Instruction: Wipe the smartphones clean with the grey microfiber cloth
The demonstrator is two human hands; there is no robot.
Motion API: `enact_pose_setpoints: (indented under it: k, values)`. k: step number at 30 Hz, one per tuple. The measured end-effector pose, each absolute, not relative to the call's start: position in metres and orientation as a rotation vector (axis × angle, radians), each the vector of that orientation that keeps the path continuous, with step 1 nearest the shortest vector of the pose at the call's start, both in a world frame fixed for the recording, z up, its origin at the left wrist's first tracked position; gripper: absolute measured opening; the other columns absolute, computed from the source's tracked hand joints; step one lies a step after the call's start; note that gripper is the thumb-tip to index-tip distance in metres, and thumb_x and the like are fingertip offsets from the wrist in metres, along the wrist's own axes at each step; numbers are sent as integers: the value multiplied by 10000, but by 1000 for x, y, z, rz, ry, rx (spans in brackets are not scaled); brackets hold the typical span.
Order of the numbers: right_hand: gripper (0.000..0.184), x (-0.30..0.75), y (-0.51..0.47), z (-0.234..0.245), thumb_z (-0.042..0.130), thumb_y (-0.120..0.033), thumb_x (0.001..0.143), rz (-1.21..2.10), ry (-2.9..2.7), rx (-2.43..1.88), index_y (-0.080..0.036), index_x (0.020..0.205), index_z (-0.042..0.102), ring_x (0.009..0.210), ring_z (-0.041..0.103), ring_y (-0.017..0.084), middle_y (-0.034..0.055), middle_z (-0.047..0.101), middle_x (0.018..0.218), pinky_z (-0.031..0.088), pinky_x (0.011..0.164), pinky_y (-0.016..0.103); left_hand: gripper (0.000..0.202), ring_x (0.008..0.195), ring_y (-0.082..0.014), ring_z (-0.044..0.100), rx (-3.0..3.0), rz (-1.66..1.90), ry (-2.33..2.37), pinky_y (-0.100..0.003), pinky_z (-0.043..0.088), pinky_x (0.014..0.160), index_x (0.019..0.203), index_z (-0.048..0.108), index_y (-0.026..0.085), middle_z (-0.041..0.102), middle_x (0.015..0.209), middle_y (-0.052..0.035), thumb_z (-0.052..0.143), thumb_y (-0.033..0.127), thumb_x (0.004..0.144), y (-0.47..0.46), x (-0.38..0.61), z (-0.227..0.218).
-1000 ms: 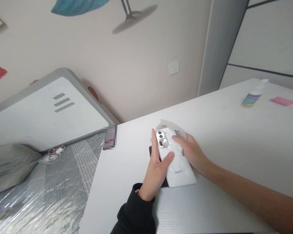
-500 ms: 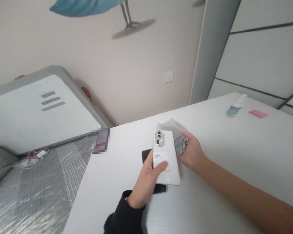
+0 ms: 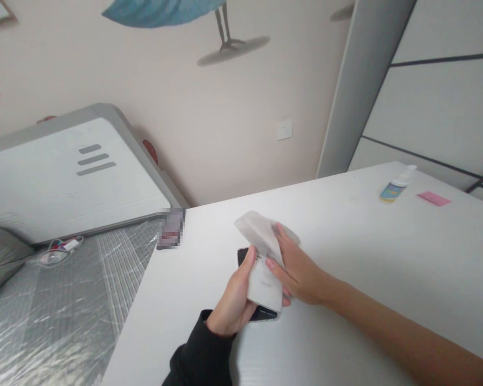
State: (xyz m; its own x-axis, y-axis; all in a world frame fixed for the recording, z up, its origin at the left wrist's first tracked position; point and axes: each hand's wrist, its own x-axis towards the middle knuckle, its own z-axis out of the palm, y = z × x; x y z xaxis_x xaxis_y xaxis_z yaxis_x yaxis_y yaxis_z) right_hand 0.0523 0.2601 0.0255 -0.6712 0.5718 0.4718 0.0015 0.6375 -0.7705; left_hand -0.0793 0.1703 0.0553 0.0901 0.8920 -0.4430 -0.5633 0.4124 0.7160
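My left hand grips a white phone by its lower left edge, back side up, just above the white table. My right hand presses a pale translucent cloth flat over the phone's upper half, fingers stretched along it. The cloth hides the phone's camera end. A dark phone lies on the table under the white one, showing at the top left and at the bottom.
A small spray bottle and a pink pad lie at the far right of the table. Left of the table is a plastic-wrapped mattress with a cable and a grey-white headboard. A wall socket is behind.
My right hand has brought the cloth from beside the white phone onto its upper half, covering the camera. The left hand keeps its hold and has tilted the phone slightly.
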Motion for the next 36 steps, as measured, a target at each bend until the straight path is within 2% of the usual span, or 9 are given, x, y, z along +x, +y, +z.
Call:
enact_pose_setpoints:
  k: [4,7,10,13,17,23,28,33,36]
  values:
    - [612,58,272,22,370,-281,1052,666,-2419,-358,-212,1628,174,1566,211,294,147,332,1660,146,1254,644,547,634,-202,716,453,1160,996,-321,606,619,1197,647,114,774,819,-120,365,551,1029,169,-81,54]
    - [662,60,278,17,344,-294,1059,598,-2338,-497,-234,1643,39,1568,186,324,164,267,1681,187,1220,699,618,667,-220,740,504,1140,982,-312,599,656,1246,633,100,779,788,-132,373,609,1011,171,-79,54]
    - [668,58,267,17,389,-279,1034,559,-2354,-452,-167,1634,118,1548,252,341,216,320,1648,224,1221,681,531,876,-238,767,399,1368,1007,-366,600,869,1322,626,147,802,990,-113,428,539,1024,176,-77,53]
    - [589,52,245,24,428,-222,981,560,-2493,-298,-70,1546,363,1509,340,360,251,450,1562,207,1234,672,519,1167,-258,696,274,1592,1007,-373,489,1095,1288,668,133,766,1197,-123,429,514,1030,182,-78,54]
    - [512,47,227,32,464,-184,901,616,-2605,-178,-50,1384,568,1466,421,328,229,592,1444,197,1260,618,731,1250,-336,645,150,1616,949,-475,466,1124,1239,677,39,746,1205,-211,311,630,1012,186,-87,57]
    - [574,40,222,25,432,-174,903,520,-2513,-384,-19,1454,489,1530,301,338,256,427,1578,251,1233,642,664,1253,-303,650,168,1743,923,-448,440,1146,1291,663,102,765,1187,-158,317,602,1024,186,-88,57]
    - [585,30,206,22,463,-201,909,503,-2534,-302,-37,1470,491,1515,336,334,221,489,1548,244,1253,606,820,1273,-346,628,130,1629,889,-479,452,1129,1235,688,54,762,1155,-207,277,713,973,184,-85,54]
    - [634,30,209,22,403,-186,942,451,-2456,-491,-6,1548,349,1548,249,345,243,379,1610,298,1218,639,676,1244,-295,656,127,1811,910,-441,441,1141,1289,663,133,763,1173,-151,298,632,1013,185,-84,55]
    - [656,30,207,20,413,-215,941,455,-2455,-419,3,1555,330,1521,307,379,265,434,1570,297,1209,663,722,1269,-298,639,151,1771,920,-427,440,1145,1264,678,104,753,1201,-173,287,654,1006,185,-84,55]
